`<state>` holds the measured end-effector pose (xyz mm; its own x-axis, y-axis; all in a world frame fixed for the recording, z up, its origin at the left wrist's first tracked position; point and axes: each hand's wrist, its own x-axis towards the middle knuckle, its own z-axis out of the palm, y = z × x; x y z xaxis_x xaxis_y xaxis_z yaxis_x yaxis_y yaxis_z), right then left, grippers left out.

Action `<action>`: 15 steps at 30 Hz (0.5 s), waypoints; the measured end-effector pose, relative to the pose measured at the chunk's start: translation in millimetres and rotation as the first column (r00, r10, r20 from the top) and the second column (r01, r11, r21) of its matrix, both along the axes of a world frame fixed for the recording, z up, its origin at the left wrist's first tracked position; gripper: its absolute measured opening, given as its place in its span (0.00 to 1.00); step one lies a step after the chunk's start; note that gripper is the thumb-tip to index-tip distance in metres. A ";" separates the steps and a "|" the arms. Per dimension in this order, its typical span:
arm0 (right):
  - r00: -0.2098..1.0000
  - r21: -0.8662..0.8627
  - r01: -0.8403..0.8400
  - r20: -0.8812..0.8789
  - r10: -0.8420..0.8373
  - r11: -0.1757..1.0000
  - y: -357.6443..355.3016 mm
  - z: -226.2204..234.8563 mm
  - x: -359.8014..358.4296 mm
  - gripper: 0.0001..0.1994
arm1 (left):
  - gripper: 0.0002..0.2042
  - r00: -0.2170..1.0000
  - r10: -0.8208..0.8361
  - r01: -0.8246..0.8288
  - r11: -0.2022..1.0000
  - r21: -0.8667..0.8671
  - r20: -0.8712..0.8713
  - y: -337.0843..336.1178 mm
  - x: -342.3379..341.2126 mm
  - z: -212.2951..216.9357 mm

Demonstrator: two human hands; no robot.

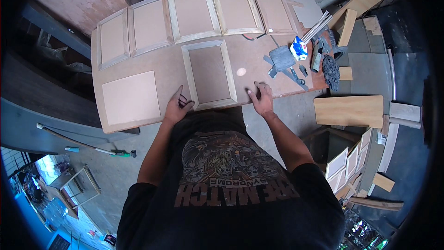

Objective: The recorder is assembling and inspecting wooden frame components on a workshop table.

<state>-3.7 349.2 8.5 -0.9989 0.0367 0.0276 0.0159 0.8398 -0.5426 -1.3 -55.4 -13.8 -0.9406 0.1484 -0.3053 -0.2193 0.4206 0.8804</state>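
Observation:
A wooden frame (188, 68) with mitred corners lies flat near the table's front edge, its inside a brownish panel. Beside the frame's lower left corner is my left hand (176, 106), thumb and forefinger spread, with nothing visible in it. My right hand (263, 101) rests at the table edge, right of the frame and apart from it. Its thumb stands away from the curled fingers, and no object shows in the grip. A plain pale panel (131, 96) lies left of my left hand. Up from my right hand is a small pale round spot (241, 71) on the tabletop.
Several framed panels (194, 13) line the table's far side. At the right are a grey slab (281, 59), a blue-and-white packet (299, 48), thin sticks (318, 27), a tube (316, 60) and a dark rag (330, 71). Boards (349, 111) and stacked frames (351, 161) stand beyond.

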 end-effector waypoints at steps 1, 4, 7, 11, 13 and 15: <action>1.000 0.002 0.004 0.000 -0.004 1.000 0.3 -0.3 2.4 0.29 | 0.44 1.000 -0.005 0.005 1.000 -0.018 -0.008 0.6 -0.2 0.6; 1.000 0.018 -0.017 -0.012 0.017 1.000 -5.2 -3.8 6.6 0.25 | 0.43 1.000 0.012 -0.013 0.999 -0.045 -0.026 2.4 -1.5 -0.1; 0.998 -0.008 0.054 -0.030 -0.054 0.998 -14.4 -7.9 6.5 0.24 | 0.41 0.997 0.062 -0.063 0.998 -0.027 -0.044 1.6 -0.2 -5.5; 0.992 -0.001 0.127 0.011 -0.127 0.992 -22.9 -11.5 4.3 0.28 | 0.37 0.992 0.079 -0.087 0.993 -0.083 -0.100 -0.3 0.7 -7.1; 0.990 0.023 0.143 -0.007 -0.143 0.989 -22.1 -16.2 2.2 0.30 | 0.31 0.982 0.116 -0.141 0.975 -0.173 -0.149 -0.3 -1.3 -0.2; 0.988 0.131 0.139 0.043 -0.145 0.982 -20.7 -19.0 -1.4 0.38 | 0.30 0.977 0.107 -0.148 0.964 -0.221 -0.186 0.9 -1.1 4.6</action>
